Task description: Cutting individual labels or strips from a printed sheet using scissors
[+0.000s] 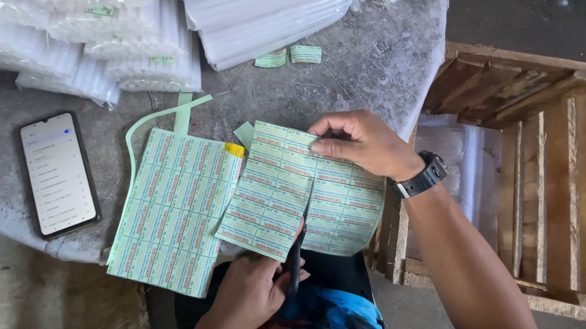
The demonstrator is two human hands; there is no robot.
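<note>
My right hand pinches the top edge of a pale green sheet of printed labels, holding it up over the table's front edge. My left hand grips dark scissors whose blades stand in a cut running up the middle of that sheet. The part of the sheet right of the cut hangs past the table edge. A black watch is on my right wrist.
A stack of uncut label sheets lies on the grey round table, with a trimmed green strip above it. A phone lies left. Bags of white sticks fill the back. A wooden crate stands right.
</note>
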